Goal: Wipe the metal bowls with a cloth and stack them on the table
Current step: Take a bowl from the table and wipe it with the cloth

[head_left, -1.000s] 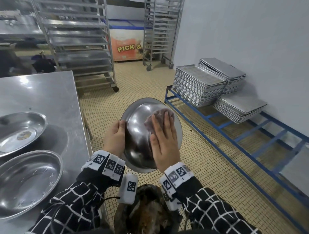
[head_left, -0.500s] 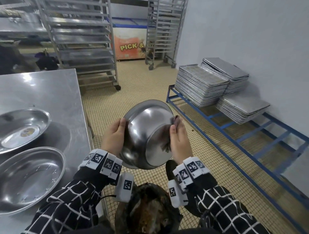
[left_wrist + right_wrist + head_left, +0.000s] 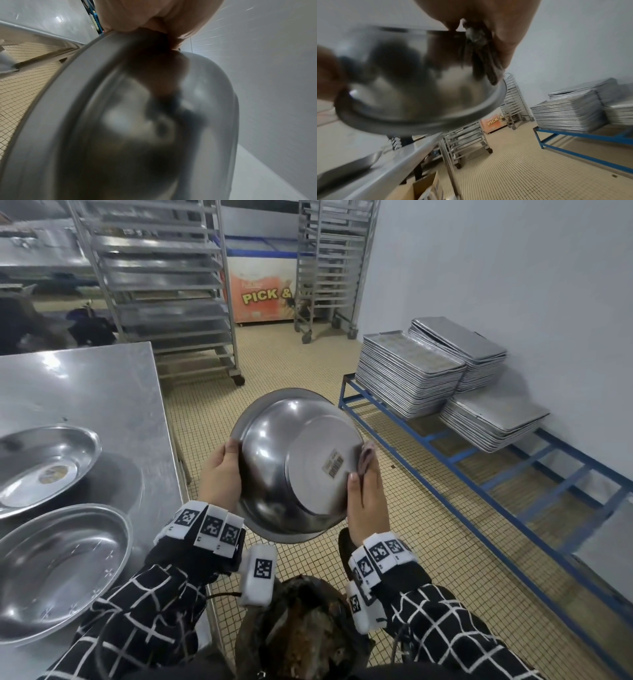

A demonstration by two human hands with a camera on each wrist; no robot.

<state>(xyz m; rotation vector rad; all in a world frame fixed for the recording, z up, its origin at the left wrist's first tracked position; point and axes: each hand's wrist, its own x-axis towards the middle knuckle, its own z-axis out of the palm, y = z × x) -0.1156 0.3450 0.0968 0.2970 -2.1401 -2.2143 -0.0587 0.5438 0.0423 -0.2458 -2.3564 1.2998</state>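
I hold a round metal bowl [image 3: 294, 467] [image 3: 137, 121] [image 3: 411, 88] in the air beside the steel table [image 3: 85, 385], its flat base with a barcode sticker turned toward me. My left hand [image 3: 226, 467] [image 3: 154, 16] grips the left rim. Against the bowl's right wall my right hand [image 3: 366, 491] [image 3: 488, 20] holds a dark, bunched cloth [image 3: 367, 455] [image 3: 479, 51], with the thumb at the edge of the base. Most of the cloth is hidden under the fingers. Two shallow oval metal bowls [image 3: 44, 463] [image 3: 58, 570] lie separately on the table at the left.
A low blue frame [image 3: 479, 484] along the right wall carries stacks of baking trays [image 3: 411, 374]. Wheeled tray racks [image 3: 164, 285] stand behind the table. A dirty dark vessel [image 3: 308, 631] sits low in front of me, and a cardboard box [image 3: 423, 186] stands under the table edge.
My right hand with the cloth slid from flat on the bowl's base to its right wall. The bowl tilted and turned, so its base and sticker now show.
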